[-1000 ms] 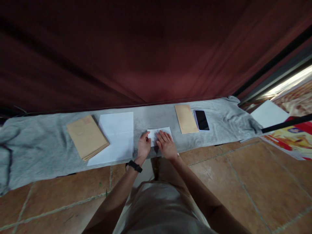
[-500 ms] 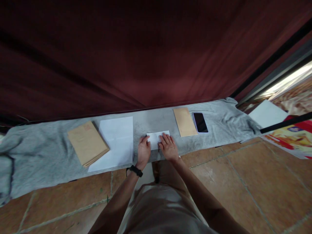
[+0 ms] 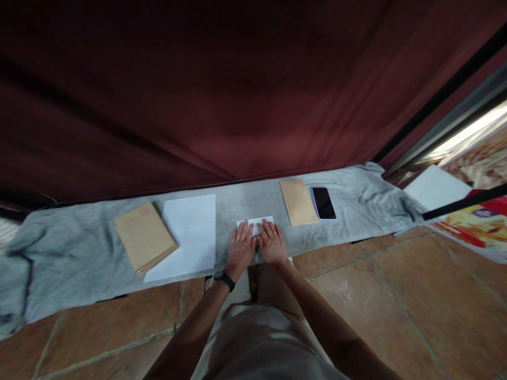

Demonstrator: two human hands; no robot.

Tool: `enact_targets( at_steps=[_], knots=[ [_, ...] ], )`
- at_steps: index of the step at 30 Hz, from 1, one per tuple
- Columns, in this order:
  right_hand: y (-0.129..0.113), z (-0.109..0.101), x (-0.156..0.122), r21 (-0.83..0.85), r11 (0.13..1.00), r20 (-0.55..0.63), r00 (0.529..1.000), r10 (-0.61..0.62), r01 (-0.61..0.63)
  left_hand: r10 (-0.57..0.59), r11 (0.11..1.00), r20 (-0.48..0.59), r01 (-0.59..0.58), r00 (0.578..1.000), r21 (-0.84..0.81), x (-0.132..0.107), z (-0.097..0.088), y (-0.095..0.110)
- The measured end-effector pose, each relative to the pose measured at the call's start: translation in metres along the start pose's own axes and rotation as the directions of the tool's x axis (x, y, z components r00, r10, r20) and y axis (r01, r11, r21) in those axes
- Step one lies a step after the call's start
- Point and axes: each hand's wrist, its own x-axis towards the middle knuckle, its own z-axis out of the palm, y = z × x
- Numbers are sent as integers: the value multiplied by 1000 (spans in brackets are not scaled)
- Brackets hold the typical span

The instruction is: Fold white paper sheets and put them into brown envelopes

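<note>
Both my hands lie flat, side by side, on a small folded white paper (image 3: pixel 256 224) on the grey cloth (image 3: pixel 79 248). My left hand (image 3: pixel 241 248), with a black watch at the wrist, covers the paper's left part, fingers stretched out. My right hand (image 3: pixel 272 243) presses its right part, fingers spread. Only the paper's far edge shows beyond my fingertips.
Left of my hands lie a stack of white sheets (image 3: pixel 186 235) and a pile of brown envelopes (image 3: pixel 143 236). To the right are a single brown envelope (image 3: pixel 298 201) and a black phone (image 3: pixel 324 202). A dark red curtain (image 3: pixel 237 95) hangs behind. Tiled floor (image 3: pixel 396 295) lies in front.
My left hand has moved from the paper's left edge onto the paper and flattened beside the right hand. The paper shows less than before.
</note>
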Motion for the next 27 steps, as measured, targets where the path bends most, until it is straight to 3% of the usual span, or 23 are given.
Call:
enact_targets(
  at_steps=[9,18,27],
  knots=[
    [21,-4,8,-28,999,-29,999,33,-34,-57,997,-33,59,998,56,0,0,-8],
    [22,-5,9,-73,996,-6,999,48,-48,45,994,51,-50,998,100,10,3,11],
    [20,-2,9,-73,995,-14,998,59,-60,102,987,59,-109,993,115,-2,-3,2]
  ],
)
